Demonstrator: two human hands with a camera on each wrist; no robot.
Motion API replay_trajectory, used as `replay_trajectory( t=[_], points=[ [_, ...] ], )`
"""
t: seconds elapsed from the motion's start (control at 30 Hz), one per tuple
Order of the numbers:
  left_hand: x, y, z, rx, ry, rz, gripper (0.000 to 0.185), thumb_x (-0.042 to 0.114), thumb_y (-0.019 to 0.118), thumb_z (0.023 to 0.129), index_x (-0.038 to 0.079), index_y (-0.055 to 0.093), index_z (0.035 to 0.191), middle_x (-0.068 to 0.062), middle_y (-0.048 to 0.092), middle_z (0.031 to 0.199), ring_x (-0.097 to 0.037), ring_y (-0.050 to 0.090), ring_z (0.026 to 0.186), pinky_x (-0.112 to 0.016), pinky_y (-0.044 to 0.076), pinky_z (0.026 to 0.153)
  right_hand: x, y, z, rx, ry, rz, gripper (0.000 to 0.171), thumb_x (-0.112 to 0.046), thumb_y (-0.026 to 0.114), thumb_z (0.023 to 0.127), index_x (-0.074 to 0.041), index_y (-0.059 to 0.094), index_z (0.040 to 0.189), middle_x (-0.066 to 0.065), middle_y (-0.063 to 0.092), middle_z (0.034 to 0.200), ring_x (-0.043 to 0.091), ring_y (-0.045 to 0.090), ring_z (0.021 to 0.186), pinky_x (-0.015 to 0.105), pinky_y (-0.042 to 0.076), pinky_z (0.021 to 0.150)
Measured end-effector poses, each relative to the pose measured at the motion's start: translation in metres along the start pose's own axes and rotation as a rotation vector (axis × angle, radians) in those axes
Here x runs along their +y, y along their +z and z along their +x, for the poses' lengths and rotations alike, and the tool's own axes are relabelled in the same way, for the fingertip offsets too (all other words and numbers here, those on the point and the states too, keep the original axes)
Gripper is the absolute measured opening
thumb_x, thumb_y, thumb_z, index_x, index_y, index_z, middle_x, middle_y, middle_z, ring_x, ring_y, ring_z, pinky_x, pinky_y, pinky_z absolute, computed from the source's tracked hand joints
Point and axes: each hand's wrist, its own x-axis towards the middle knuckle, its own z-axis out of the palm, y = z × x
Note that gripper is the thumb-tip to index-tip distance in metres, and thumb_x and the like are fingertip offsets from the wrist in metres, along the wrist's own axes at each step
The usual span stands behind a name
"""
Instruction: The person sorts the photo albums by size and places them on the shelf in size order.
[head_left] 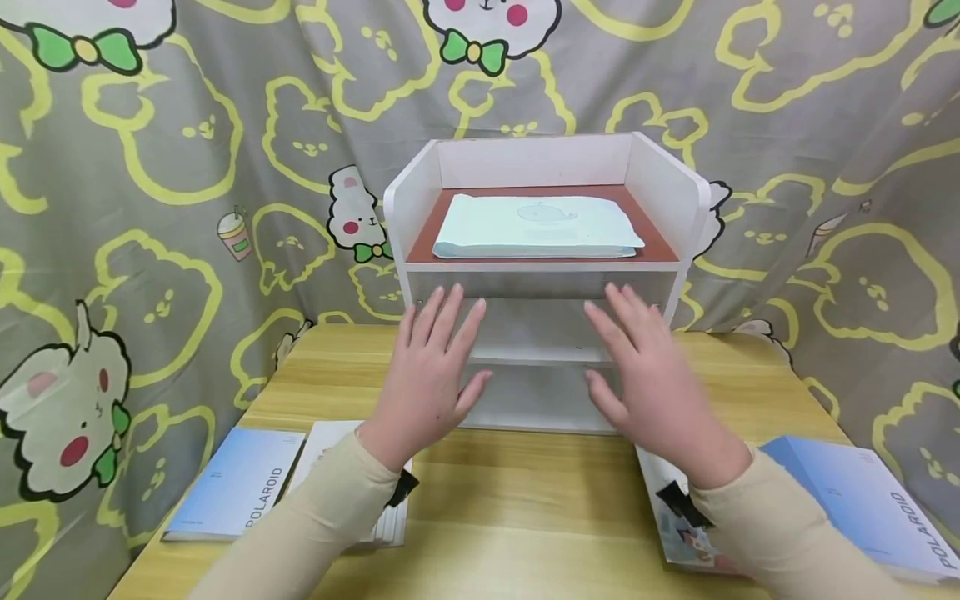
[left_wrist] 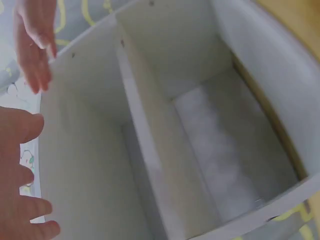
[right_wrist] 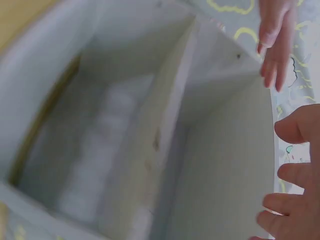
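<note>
At the top middle of the frame, a flat, soft-looking, pale mint-and-white packet (head_left: 536, 225), on top of a boxy white shelf made of flat boards (head_left: 532, 333). For the packet, probably light, floppy and a bit slippery; best held flat, with 1 hand under each short end. Not likely to break, but maybe easy to crumple. For the shelf, at the middle of the frame, probably hard, stiff and much heavier; best held low on the 2 side walls, and kept level to stop a slide. On the packet, a faint whale drawing, a smooth top and slightly puffy edges. On the shelf, a red-brown top board (head_left: 657, 243), low walls on 3 sides, and 2 open spaces below with 1 board between. Left of the middle, the left hand (head_left: 427, 379); right of the middle, the right hand (head_left: 656, 387). Well apart from each other, fingers straight and spread, holding nothing. Hard to tell about any touch on the shelf. Below, a yellow-brown wooden table (head_left: 510, 517).
</note>
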Motion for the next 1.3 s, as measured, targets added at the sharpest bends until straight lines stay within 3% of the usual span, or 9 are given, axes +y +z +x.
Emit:
replay_trajectory(
  t=[0.27, 0.5, 0.73, 1.0, 1.17, 1.3],
  points=[
    [0.009, 0.007, -0.044, -0.133, -0.045, -0.041, 0.085, 0.05, 0.066, 0.094, 0.013, 0.028, 0.161, -0.02, 0.03, 0.162, -0.04, 0.024, 0.149, -0.064, 0.018, 0.117, -0.022, 0.018, -0.046, -0.188, 0.162, 0.188, 0.074, -0.022, 0.074, 0.089, -0.01, 0.042, 0.155, 0.015, 0.039, 0.156, 0.037, 0.043, 0.138, 0.06, 0.042, 0.105],
    [0.008, 0.011, -0.079, -0.21, -0.08, -0.06, 0.079, 0.051, 0.064, 0.095, 0.011, 0.037, 0.157, -0.021, 0.038, 0.157, -0.043, 0.037, 0.141, -0.067, 0.028, 0.112, -0.027, 0.042, -0.07, -0.361, 0.288, 0.288, 0.068, -0.024, 0.072, 0.094, -0.01, 0.043, 0.154, 0.015, 0.044, 0.153, 0.037, 0.045, 0.136, 0.059, 0.042, 0.106],
    [-0.002, 0.017, -0.106, -0.34, -0.159, -0.079, 0.077, 0.056, 0.06, 0.096, 0.013, 0.04, 0.156, -0.02, 0.044, 0.153, -0.043, 0.041, 0.138, -0.066, 0.029, 0.112, -0.026, 0.061, -0.084, -0.532, 0.351, 0.335, 0.066, -0.031, 0.07, 0.096, -0.005, 0.045, 0.151, 0.017, 0.05, 0.148, 0.038, 0.048, 0.134, 0.057, 0.04, 0.109],
    [-0.027, 0.013, -0.135, -0.472, -0.245, -0.146, 0.073, 0.051, 0.065, 0.095, 0.011, 0.045, 0.153, -0.021, 0.043, 0.154, -0.044, 0.04, 0.138, -0.065, 0.034, 0.108, -0.018, 0.07, -0.095, -0.768, 0.428, 0.428, 0.076, -0.039, 0.065, 0.099, 0.0, 0.034, 0.156, 0.018, 0.044, 0.154, 0.036, 0.041, 0.141, 0.053, 0.034, 0.114],
    [-0.057, 0.007, -0.149, -0.578, -0.291, -0.156, 0.074, 0.052, 0.069, 0.093, 0.01, 0.049, 0.151, -0.026, 0.038, 0.155, -0.051, 0.038, 0.138, -0.073, 0.035, 0.101, -0.011, 0.072, -0.097, -0.789, 0.441, 0.391, 0.078, -0.042, 0.065, 0.098, 0.001, 0.035, 0.156, 0.019, 0.047, 0.151, 0.038, 0.043, 0.139, 0.055, 0.035, 0.113],
    [-0.083, 0.006, -0.162, -0.724, -0.364, -0.167, 0.087, 0.063, 0.071, 0.085, 0.011, 0.048, 0.151, -0.032, 0.031, 0.156, -0.061, 0.031, 0.136, -0.079, 0.036, 0.093, -0.01, 0.073, -0.1, -0.802, 0.437, 0.366, 0.075, -0.041, 0.066, 0.098, 0.003, 0.04, 0.152, 0.021, 0.048, 0.15, 0.039, 0.045, 0.138, 0.054, 0.035, 0.113]
  ],
)
